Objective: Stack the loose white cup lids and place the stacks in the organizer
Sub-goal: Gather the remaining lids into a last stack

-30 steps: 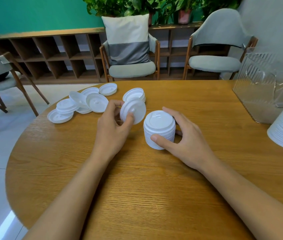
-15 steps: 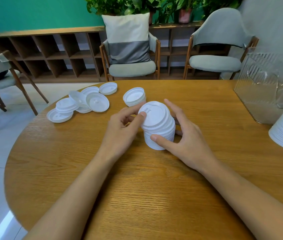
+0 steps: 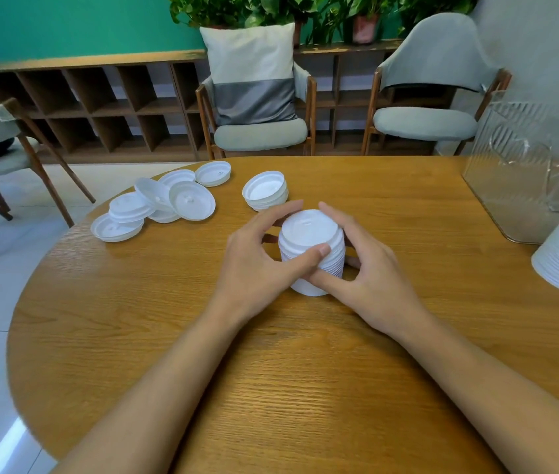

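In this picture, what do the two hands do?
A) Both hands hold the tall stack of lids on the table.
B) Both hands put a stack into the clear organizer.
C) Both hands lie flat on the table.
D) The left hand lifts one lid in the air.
A: the left hand and the right hand both curl around the lid stack, which stands on the table, apart from the clear organizer.
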Available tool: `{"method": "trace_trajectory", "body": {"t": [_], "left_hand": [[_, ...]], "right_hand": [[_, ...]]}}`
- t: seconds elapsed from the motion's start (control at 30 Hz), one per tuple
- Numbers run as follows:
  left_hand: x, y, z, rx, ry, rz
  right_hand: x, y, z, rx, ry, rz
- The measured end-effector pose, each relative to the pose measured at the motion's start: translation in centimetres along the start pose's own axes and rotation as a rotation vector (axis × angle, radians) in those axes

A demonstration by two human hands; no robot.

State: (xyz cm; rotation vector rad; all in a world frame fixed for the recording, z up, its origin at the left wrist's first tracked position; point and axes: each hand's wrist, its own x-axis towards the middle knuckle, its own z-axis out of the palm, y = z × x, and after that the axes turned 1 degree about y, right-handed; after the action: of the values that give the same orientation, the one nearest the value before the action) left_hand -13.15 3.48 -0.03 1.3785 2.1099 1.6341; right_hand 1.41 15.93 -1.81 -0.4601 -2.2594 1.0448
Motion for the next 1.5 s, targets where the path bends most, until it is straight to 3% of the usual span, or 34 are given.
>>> {"method": "trace_trajectory", "body": {"t": [0.87, 1.4, 1.5], "left_hand": [[-0.2, 0.2, -0.4, -0.284, -0.238, -0.197], [-0.4, -0.3, 0.4, -0.221, -0.182, -0.112], [0.9, -1.5, -0.1, -0.184, 0.003, -0.075]], "right_hand": [[-0.1, 0.2, -0.2, 0.077, -0.002, 0.04], [-0.3, 0.4, 0.2, -0.099, 0.046, -0.011], [0.0, 0.7, 0.0, -0.1, 0.055, 0.005]]}}
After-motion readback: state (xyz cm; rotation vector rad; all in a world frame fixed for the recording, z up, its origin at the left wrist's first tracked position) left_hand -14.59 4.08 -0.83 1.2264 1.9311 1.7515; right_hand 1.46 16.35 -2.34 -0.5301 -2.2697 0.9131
